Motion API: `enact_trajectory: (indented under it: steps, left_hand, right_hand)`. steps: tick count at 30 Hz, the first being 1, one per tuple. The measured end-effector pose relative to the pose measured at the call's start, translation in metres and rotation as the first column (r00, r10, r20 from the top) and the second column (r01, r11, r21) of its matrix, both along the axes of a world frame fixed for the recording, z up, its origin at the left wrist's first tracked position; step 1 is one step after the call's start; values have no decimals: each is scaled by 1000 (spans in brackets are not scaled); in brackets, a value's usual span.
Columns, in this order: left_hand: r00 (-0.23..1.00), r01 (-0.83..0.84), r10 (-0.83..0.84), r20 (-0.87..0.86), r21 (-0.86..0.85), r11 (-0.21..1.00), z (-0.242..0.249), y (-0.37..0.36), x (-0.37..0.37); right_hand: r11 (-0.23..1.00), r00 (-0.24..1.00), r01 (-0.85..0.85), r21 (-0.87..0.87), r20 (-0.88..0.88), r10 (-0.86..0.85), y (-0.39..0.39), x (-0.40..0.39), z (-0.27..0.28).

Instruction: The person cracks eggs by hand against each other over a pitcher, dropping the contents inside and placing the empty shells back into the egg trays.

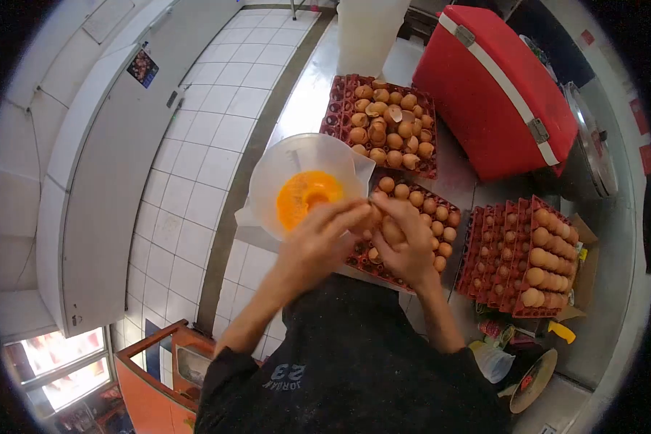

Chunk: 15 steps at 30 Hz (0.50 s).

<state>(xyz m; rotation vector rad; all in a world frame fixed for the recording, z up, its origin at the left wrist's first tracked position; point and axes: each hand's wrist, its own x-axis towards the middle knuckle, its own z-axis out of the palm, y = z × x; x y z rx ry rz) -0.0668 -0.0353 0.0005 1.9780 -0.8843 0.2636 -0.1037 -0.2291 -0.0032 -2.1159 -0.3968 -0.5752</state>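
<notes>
My left hand (318, 242), somewhat blurred, reaches past the rim of a white plastic bowl (271, 163), its fingers closed round a brown egg (365, 220). Close against it, my right hand (412, 242) has thumb and fingers curled round another brown egg (393, 230). Whether these shells are whole or cracked I cannot tell. Orange-yellow liquid egg (296, 199) lies in the bottom of the bowl. Beneath and beyond my hands is a red tray of brown eggs (441, 231), partly covered by them.
Behind the bowl, another red tray (333, 123) carries broken eggshells (377, 130). A stack of filled egg trays (499, 253) stands on the right. Farther back are a red cool box (484, 94) and a tall whitish container (369, 40). The steel counter's edge runs along the bowl's left.
</notes>
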Motion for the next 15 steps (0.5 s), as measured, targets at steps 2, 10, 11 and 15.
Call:
enact_trajectory:
  steps: [2, 10, 11, 15]
  left_hand:
    - [996, 12, -20, -91, -84, 996, -26, -18, -27]
    - [906, 25, 48, -421, 165, 986, -158, -38, -60]
    - [964, -43, 107, -242, 255, 966, -169, -37, -58]
    - [958, -89, 120, -258, 130, 988, -162, -47, -46]
  right_hand:
    - [1000, 990, 27, 14, -137, -25, -14, -34, -2]
    - [991, 752, 84, -105, -646, -132, -31, -66, -102]
    - [984, 716, 101, -144, -677, -173, -29, -67, -106]
    - [947, 717, 294, -133, -624, -310, -38, -72, -111]
